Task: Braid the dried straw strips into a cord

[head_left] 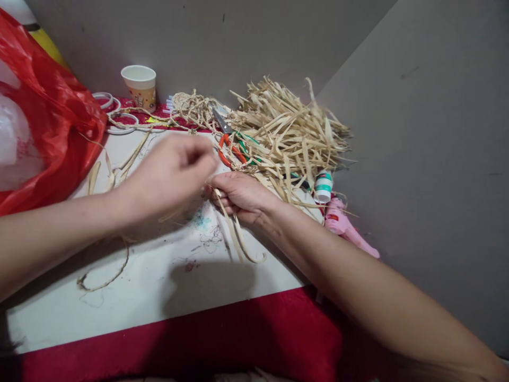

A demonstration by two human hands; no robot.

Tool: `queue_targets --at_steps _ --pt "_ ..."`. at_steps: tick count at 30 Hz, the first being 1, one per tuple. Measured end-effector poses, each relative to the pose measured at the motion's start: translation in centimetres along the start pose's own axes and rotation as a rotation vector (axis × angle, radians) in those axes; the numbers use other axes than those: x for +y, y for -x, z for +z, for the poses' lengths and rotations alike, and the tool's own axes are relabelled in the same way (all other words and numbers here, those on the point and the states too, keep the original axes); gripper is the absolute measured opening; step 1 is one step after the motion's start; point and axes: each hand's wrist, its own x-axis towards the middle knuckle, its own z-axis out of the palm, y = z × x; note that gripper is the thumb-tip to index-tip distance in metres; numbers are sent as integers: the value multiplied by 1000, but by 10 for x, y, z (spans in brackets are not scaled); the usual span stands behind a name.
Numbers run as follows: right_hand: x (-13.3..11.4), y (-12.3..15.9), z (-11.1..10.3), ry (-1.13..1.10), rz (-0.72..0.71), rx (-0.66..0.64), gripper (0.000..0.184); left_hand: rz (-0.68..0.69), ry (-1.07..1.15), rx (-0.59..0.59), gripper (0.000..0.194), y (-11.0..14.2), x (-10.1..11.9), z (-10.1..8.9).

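My left hand (170,172) hovers over the white board (159,276), its fingers pinched together at the tips on the end of pale dried straw strips (238,239). My right hand (238,196) lies palm up just to the right, fingers curled round the same strips, which trail down toward the board's front edge. The two hands nearly touch. A big heap of loose straw strips (286,132) lies just behind my right hand.
Orange-handled scissors (228,143) lie by the heap. A glue bottle (323,185) and a pink glue gun (345,225) sit at the right edge. A paper cup (139,85), white rings (119,119) and braided cord (194,109) stand behind. A red plastic bag (43,116) fills the left.
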Motion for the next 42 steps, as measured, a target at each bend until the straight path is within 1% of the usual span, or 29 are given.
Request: queue_targets --at_steps 1,2,3,4,5,6,7,8,9,11,14,16,19,23,25,27,29,31,36,39,42 --pt "0 0 -1 -24 5 -3 17 -89 133 96 18 -10 -5 -3" --pt "0 0 -1 -56 9 1 17 -196 274 168 14 -19 -11 -4" --pt "0 0 -2 -86 7 3 17 -327 414 171 10 -26 -18 -4" --pt "0 0 -3 -99 5 -8 17 -465 515 65 7 -31 -24 -3" --pt "0 0 -4 -108 -2 -20 17 -574 594 -40 3 -34 -30 -1" --pt "1 0 -4 -113 -14 -32 17 -647 656 -162 1 -34 -34 2" --pt "1 0 -5 -115 -27 -44 17 -692 694 -275 2 -34 -37 4" --pt "1 0 -6 -114 -37 -56 17 -707 719 -359 3 -32 -38 5" --pt "2 0 -6 -111 -44 -62 17 -706 729 -418 3 -31 -38 7" --pt "3 0 -7 -98 -43 -58 18 -690 698 -453 6 -28 -37 7" --pt "3 -1 -8 -52 -50 -65 19 -620 554 -394 14 -27 -36 4" --pt "3 -2 -9 8 -88 -81 20 -561 435 -358 15 -28 -38 2" --pt "2 -5 -12 158 -165 -60 21 -536 327 -358 15 -30 -39 0" --pt "0 -6 -15 419 -274 -5 20 -591 361 -416 21 -33 -41 0" --pt "-2 -5 -15 521 -327 15 20 -588 405 -451 21 -34 -44 1" --pt "-2 -4 -14 604 -363 43 20 -571 433 -462 19 -34 -47 3" --pt "-3 -3 -14 671 -371 64 20 -562 434 -446 18 -33 -50 5" --pt "-3 -3 -15 701 -355 55 21 -554 417 -420 19 -33 -51 6" --pt "-5 -4 -23 699 -294 -78 25 -520 339 -371 24 -31 -50 9" --pt "-7 -5 -26 762 -282 -49 23 -496 281 -360 27 -30 -49 10" --pt "-9 -4 -26 832 -299 -14 22 -469 234 -347 28 -29 -49 11"
